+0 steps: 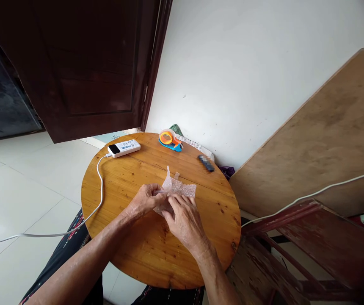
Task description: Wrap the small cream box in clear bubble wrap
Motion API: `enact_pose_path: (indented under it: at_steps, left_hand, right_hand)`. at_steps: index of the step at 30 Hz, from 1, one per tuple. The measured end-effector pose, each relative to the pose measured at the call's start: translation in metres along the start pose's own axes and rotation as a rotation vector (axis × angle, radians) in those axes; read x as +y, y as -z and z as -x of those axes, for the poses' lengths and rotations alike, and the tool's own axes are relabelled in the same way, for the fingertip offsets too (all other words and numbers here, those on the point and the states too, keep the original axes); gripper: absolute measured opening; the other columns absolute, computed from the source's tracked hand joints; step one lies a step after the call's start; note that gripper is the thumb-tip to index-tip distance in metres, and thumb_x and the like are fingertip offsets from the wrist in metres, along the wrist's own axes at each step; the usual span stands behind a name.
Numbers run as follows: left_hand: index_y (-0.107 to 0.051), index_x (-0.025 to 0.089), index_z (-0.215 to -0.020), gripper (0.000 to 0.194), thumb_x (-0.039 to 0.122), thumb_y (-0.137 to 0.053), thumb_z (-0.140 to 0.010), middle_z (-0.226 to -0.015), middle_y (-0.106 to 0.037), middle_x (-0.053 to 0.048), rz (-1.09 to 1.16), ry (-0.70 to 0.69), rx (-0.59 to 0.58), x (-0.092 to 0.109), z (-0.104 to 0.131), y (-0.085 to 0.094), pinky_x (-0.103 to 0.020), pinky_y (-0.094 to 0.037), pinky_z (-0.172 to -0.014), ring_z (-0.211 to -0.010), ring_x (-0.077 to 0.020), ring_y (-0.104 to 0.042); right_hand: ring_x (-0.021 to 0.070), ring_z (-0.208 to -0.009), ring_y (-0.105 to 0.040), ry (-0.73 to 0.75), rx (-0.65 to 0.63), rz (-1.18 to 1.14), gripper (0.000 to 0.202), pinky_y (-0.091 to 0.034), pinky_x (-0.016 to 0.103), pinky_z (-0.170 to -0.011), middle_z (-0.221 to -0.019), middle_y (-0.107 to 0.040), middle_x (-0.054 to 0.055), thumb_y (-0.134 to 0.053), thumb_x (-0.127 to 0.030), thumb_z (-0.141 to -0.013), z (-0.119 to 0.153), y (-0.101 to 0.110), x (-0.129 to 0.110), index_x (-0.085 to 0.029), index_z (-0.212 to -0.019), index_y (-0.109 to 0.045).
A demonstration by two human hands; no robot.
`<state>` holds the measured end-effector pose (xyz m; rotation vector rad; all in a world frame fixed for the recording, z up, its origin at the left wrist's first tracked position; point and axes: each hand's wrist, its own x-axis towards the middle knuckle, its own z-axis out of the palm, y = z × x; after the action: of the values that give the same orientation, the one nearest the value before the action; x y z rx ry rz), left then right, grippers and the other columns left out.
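Observation:
A piece of clear, pinkish bubble wrap (182, 187) lies over the middle of the round wooden table, its far edge spread out and a strip sticking up. My left hand (145, 199) grips its left side, thumb and fingers pinched together. On the near right part, my right hand (183, 216) bends its fingers over the wrap and presses on it, the thumb tucked underneath. Whether something is wrapped inside cannot be made out, since both hands cover that part.
A white power bank (125, 148) with a white cable (101, 186) sits at the table's (150, 254) far left. An orange and blue tape dispenser (170, 140) stands at the back, a blurred dark object (205, 163) to its right. A wooden chair (315, 237) is at right.

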<state>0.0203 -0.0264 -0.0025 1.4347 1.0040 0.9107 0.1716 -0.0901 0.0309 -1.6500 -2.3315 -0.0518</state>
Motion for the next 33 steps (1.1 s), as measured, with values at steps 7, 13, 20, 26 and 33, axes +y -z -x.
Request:
enact_pose_path:
  at_steps: [7,13,20,26,33]
  left_hand:
    - [-0.07,0.013,-0.09,0.028,0.018,-0.049,-0.073,-0.083,-0.065,-0.004,-0.289,-0.351,-0.079,0.003,0.017,0.004,-0.028,-0.047,-0.071,-0.078,-0.0184,-0.059]
    - [-0.071,0.017,-0.101,0.031,0.01,-0.047,-0.082,-0.102,-0.068,-0.011,-0.64,-0.639,0.089,-0.012,0.023,-0.01,-0.038,-0.052,-0.08,-0.089,-0.023,-0.059]
    - [-0.069,0.016,-0.097,0.03,0.004,-0.051,-0.077,-0.103,-0.07,-0.011,-0.748,-0.83,0.174,-0.02,0.022,-0.015,-0.041,-0.055,-0.081,-0.095,-0.0254,-0.062]
    - [-0.067,0.017,-0.096,0.027,0.004,-0.054,-0.076,-0.109,-0.073,-0.01,-0.671,-0.859,0.095,-0.028,0.019,-0.013,-0.04,-0.057,-0.089,-0.103,-0.0249,-0.068]
    - [-0.066,0.017,-0.104,0.026,0.008,-0.051,-0.084,-0.117,-0.07,-0.013,-0.702,-0.833,0.006,-0.023,0.022,-0.012,-0.045,-0.055,-0.094,-0.115,-0.0276,-0.063]
  right_hand:
    - [0.0233,-0.097,-0.062,0.042,0.05,-0.176,0.02,-0.038,0.037,-0.088,-0.102,-0.071,0.004,-0.059,-0.004,-0.081,0.008,0.001,0.009,-0.021,-0.091,-0.06]
    - [0.0225,-0.094,-0.065,0.064,0.144,-0.199,0.017,-0.041,0.037,-0.088,-0.102,-0.073,0.005,-0.058,-0.005,-0.082,0.016,-0.004,0.013,-0.021,-0.087,-0.063]
    - [0.0224,-0.099,-0.064,0.045,0.261,-0.244,0.015,-0.045,0.038,-0.089,-0.108,-0.071,0.005,-0.059,-0.009,-0.084,0.023,-0.008,0.013,-0.022,-0.086,-0.065]
    - [0.0245,-0.111,-0.061,-0.066,0.428,-0.212,0.01,-0.047,0.041,-0.095,-0.119,-0.066,0.008,-0.058,-0.021,-0.089,0.042,-0.007,0.026,-0.023,-0.092,-0.067]
    - [0.0264,-0.099,-0.067,-0.541,0.32,-0.461,0.049,-0.055,0.04,-0.077,-0.118,-0.068,0.014,-0.061,-0.046,-0.084,0.067,-0.017,0.059,-0.017,-0.124,-0.058]
